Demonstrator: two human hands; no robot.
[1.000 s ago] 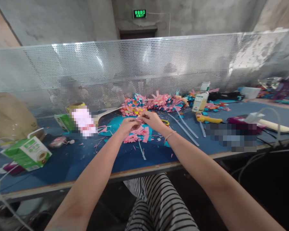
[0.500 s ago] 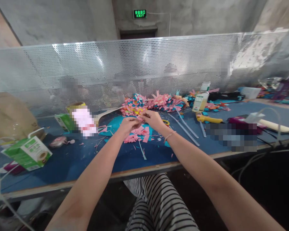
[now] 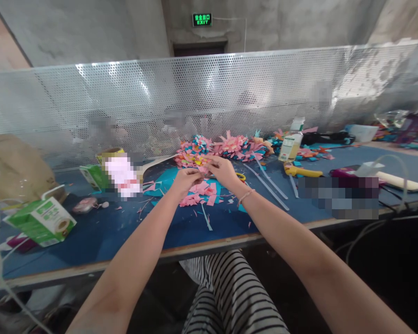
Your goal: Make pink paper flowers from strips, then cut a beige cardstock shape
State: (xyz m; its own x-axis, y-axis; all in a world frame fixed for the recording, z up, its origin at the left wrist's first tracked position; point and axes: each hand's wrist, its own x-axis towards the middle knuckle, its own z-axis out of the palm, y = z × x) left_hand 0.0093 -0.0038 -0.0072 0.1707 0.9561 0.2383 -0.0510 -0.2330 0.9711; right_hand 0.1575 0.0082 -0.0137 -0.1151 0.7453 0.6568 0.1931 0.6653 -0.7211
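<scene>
Blue tabletop (image 3: pixel 125 234), mid-frame: left hand (image 3: pixel 188 182) and right hand (image 3: pixel 223 170) pinch pink paper (image 3: pixel 204 170), seemingly shaping it; next calls for precise fingers.

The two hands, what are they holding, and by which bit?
The left hand and right hand seem to pinch a small pink piece between fingertips; which part of it can't be told.

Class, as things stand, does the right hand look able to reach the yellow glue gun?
Probably yes: the yellow glue gun lies to the right of the right hand, and nothing tall stands between them; the clear sticks there lie low on the table. Whether it holds something is unclear.
</scene>
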